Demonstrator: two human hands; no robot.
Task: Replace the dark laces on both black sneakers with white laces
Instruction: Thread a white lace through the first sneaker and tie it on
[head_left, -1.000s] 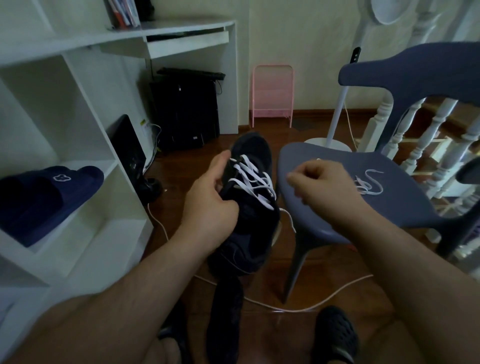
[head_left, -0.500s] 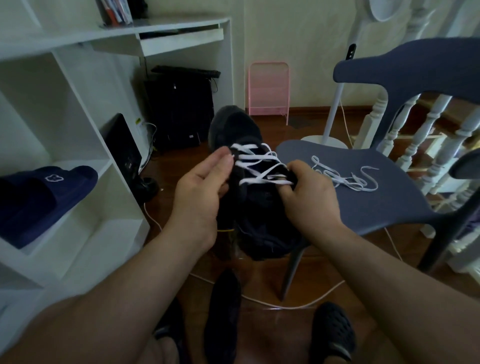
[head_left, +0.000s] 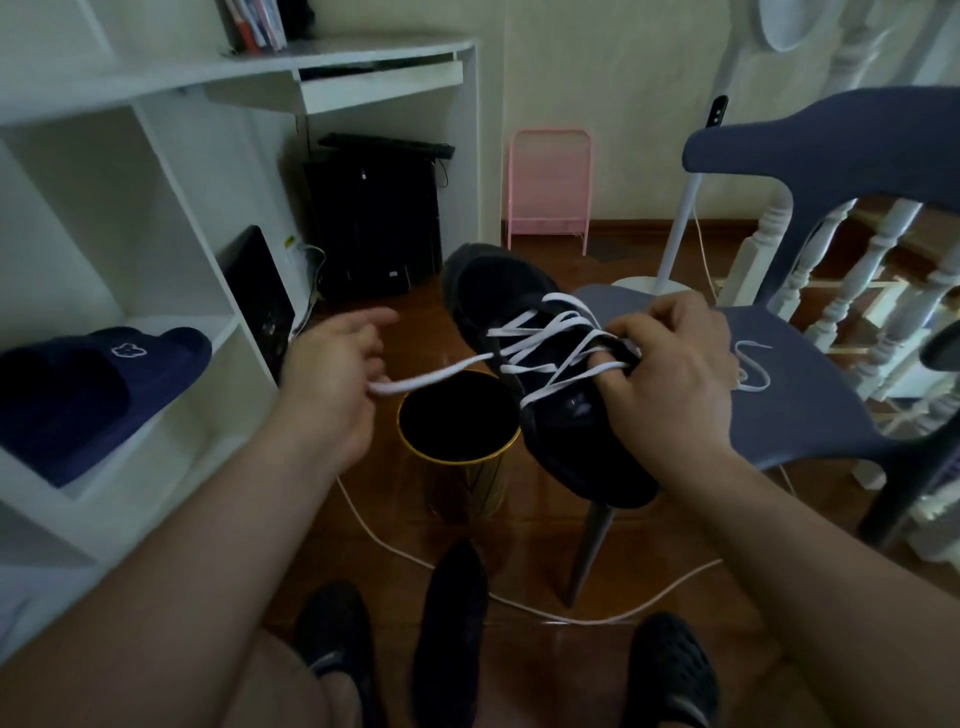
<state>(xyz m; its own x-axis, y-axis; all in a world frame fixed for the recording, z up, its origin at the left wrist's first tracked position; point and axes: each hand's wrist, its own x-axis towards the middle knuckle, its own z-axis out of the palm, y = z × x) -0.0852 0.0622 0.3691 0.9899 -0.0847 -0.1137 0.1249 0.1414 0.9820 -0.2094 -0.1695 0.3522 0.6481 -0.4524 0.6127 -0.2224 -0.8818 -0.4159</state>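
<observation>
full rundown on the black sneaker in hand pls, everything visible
The black sneaker is a dark, matte, fabric-looking low-top, held in the air with its toe pointing away and up-left, heel toward the person. A white lace criss-crosses its eyelets. The right hand grips it at the tongue end; the left hand pinches one lace end, drawn out leftward. It hangs above a gold-rimmed bin, beside the blue chair.

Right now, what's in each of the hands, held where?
Left hand pinches the white lace at its free end. Right hand grips the black sneaker at the tongue and upper lacing.
</observation>
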